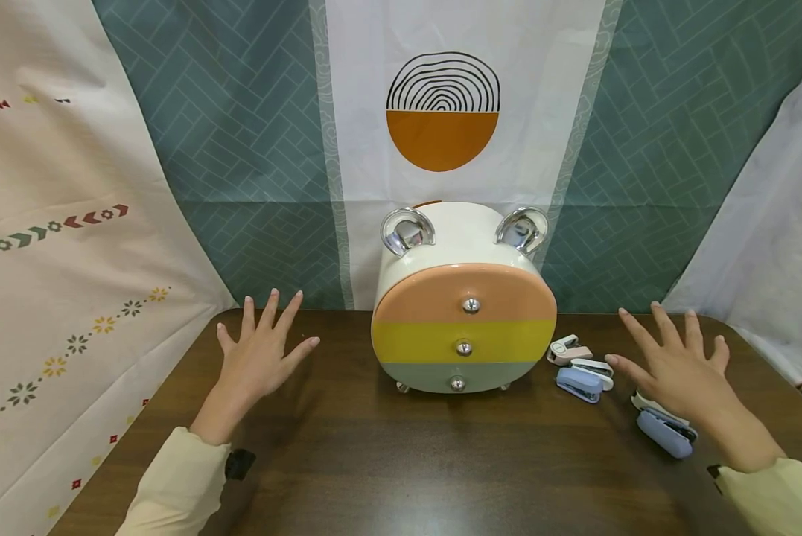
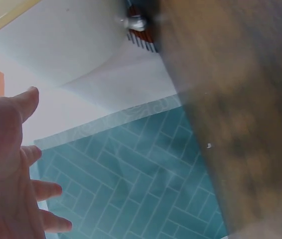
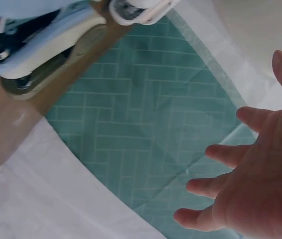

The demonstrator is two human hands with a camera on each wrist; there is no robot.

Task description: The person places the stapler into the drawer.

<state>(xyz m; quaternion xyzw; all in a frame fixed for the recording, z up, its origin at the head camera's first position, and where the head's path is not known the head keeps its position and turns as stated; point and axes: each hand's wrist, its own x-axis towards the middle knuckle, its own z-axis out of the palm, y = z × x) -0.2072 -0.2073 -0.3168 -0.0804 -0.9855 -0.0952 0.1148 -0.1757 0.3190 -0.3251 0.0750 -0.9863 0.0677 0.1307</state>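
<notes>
Both hands are spread above the table with nothing in them. My left hand point(image 1: 256, 357) is on the left side, fingers splayed, to the left of a small rounded drawer cabinet point(image 1: 464, 342). That cabinet has a white body, silver ears and an orange, a yellow and a grey-green drawer front, each with a silver knob; all three drawers look closed. On the right, my right hand point(image 1: 682, 368) hovers with fingers apart over a blue stapler point(image 1: 666, 433) and a white one partly hidden behind it. Closer to the cabinet lie another blue stapler point(image 1: 578, 385), a white stapler point(image 1: 595, 368) and a pink-and-white stapler point(image 1: 568, 351).
The brown wooden table point(image 1: 401, 461) runs back to a green and white patterned curtain point(image 1: 253, 149). Cream cloth point(image 1: 59, 246) hangs along the left side and white cloth point(image 1: 776, 238) along the right. The cabinet stands on short silver feet near the back edge.
</notes>
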